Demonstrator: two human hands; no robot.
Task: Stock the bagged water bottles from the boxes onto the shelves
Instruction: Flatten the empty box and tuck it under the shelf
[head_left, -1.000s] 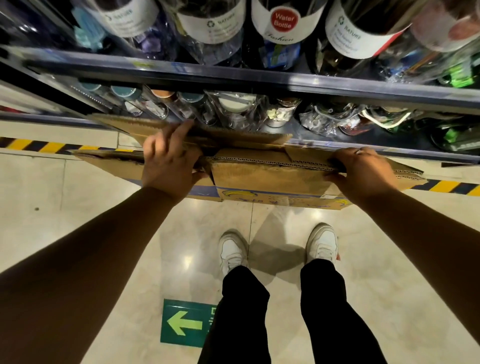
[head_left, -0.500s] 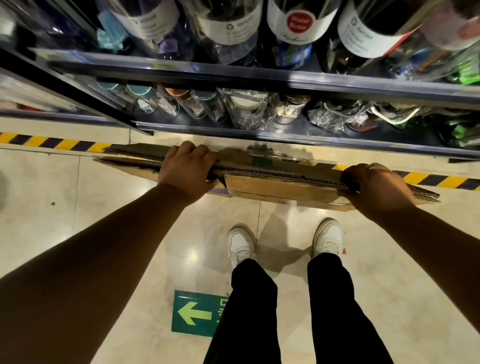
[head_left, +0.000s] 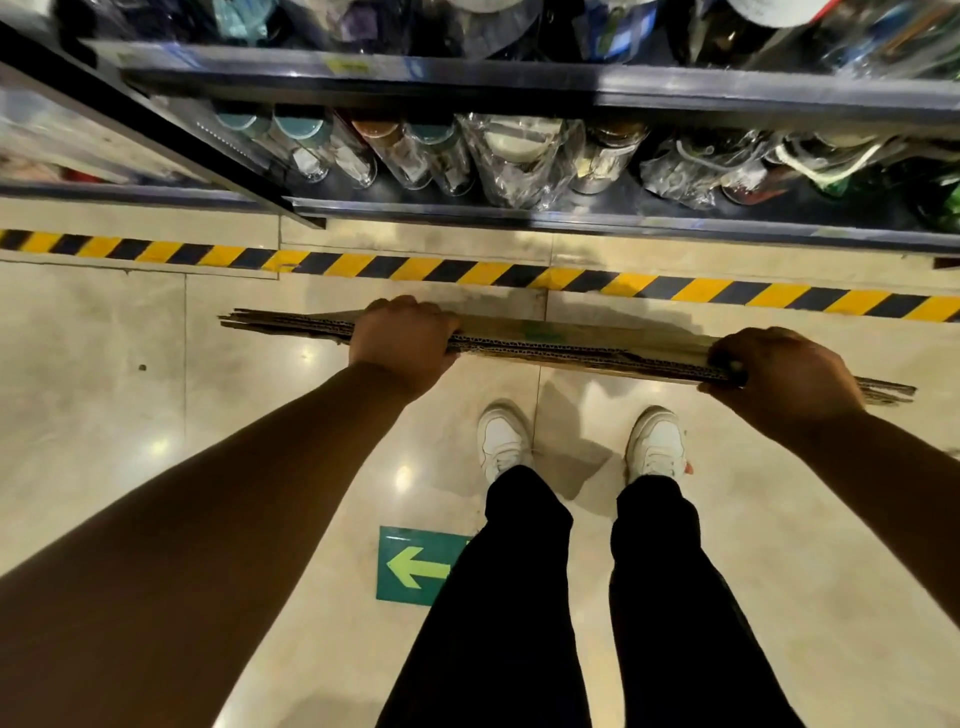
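Shelves (head_left: 519, 73) already hold bagged bottles (head_left: 514, 156); left hand (head_left: 402, 338) and right hand (head_left: 784, 374) each clutch the flattened box (head_left: 582, 351), so stocking looks nearly done

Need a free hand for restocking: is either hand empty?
No, the left hand and right hand both grip the flattened cardboard.

Single head-worn wide view, steeply downward over floor (head_left: 104, 415) toward low shelf (head_left: 519, 217)
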